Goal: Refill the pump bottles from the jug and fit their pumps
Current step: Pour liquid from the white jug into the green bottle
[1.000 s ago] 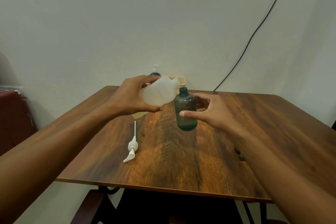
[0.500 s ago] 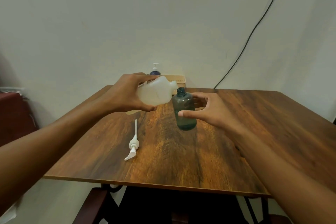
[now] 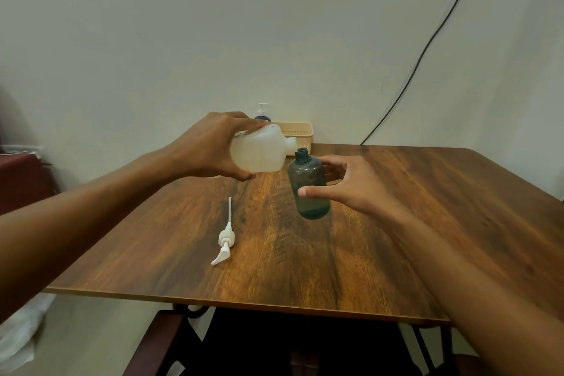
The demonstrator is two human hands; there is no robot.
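Left hand (image 3: 210, 146) is closed firmly round the base end of the translucent white plastic jug (image 3: 259, 151), thumb under and fingers over, carrying it clear of the table. Right hand (image 3: 354, 183) is curled round the teal translucent plastic bottle (image 3: 309, 189), thumb across its front face and fingers behind, steadying it where it stands near the middle of the brown wooden table (image 3: 427, 223). Change noted over the last second: the jug has come down from a spout-raised attitude to almost level, and its spout now sits just beside and slightly above the bottle's open neck, which leans a little toward it. Judgement: the pour is about to start; no stream is visible yet. Contents: the bottle looks nearly empty, with only a darker band at its foot, which may be liquid or merely the thick base. The jug's level cannot be read through its wall. The white plastic pump with dip tube (image 3: 226, 239) lies flat on the table nearer the person, unfitted. At the back stands a blue pump bottle (image 3: 262, 114), pump on, beside a beige slotted basket (image 3: 299, 131).
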